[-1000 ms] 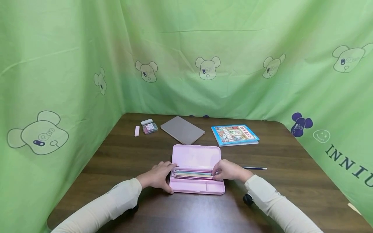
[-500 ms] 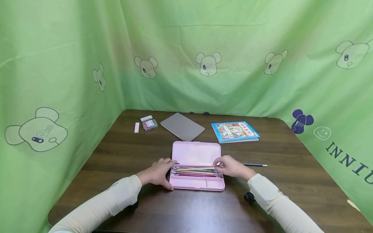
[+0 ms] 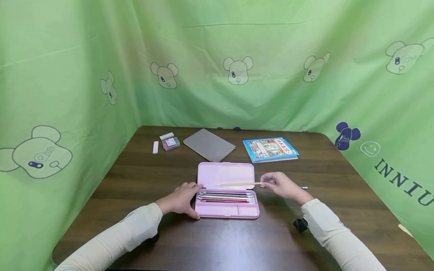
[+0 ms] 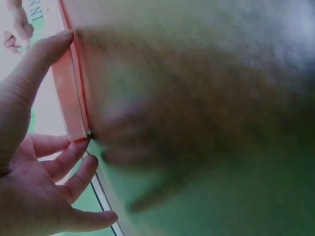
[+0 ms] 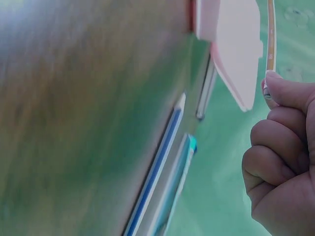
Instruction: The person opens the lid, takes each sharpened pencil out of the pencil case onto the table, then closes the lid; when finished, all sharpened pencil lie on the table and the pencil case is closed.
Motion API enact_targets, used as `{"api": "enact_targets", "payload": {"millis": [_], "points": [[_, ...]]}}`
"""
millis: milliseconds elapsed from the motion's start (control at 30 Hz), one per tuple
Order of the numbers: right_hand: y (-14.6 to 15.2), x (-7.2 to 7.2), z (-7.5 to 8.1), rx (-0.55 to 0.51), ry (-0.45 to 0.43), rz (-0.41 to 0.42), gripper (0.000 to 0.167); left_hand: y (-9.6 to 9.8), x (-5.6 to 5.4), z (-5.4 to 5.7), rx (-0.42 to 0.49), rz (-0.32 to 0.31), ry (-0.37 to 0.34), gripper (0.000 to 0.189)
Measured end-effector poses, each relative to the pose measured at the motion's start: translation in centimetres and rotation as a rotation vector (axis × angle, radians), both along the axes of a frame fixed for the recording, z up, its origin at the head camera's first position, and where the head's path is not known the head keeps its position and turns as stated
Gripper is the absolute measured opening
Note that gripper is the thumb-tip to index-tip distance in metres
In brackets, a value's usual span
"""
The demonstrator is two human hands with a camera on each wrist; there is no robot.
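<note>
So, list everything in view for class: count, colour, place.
table: 1, brown, centre
curtain: 1, green, beyond table
case: 1, pink, on table
pencils: several, mixed, in case
held pencil: 1, yellow, in right hand
loose pencil: 1, blue, right of case
notebook: 1, grey, behind case
book: 1, blue-edged, right of notebook
box: 1, clear, left of notebook
block: 1, white, behind box
strip: 1, pink, left of box
scrap: 1, cream, at table's right edge
sleeves: 2, cream, on arms
gear: 2, black, at wrists
left hand: 1, at case's left end
right hand: 1, right of case
</note>
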State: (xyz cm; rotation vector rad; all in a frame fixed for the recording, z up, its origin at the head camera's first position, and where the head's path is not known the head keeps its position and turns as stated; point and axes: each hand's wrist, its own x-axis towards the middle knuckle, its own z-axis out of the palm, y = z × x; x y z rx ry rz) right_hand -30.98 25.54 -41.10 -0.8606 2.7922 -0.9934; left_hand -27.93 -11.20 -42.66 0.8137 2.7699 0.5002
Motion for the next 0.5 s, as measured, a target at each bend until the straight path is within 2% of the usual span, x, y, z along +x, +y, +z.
{"api": "enact_targets", "payload": {"millis": [200,500], "points": [[1.5,0.0,0.4,-0.019,0.004,-0.034,0.005,-0.1,0.1,0.0,0.006,0.003,-0.019,0.099],[3.7,0.3,0.8,0.012,0.009,-0.097,0.006,0.0,0.1,0.2,0.004,0.006,-0.021,0.098]]}}
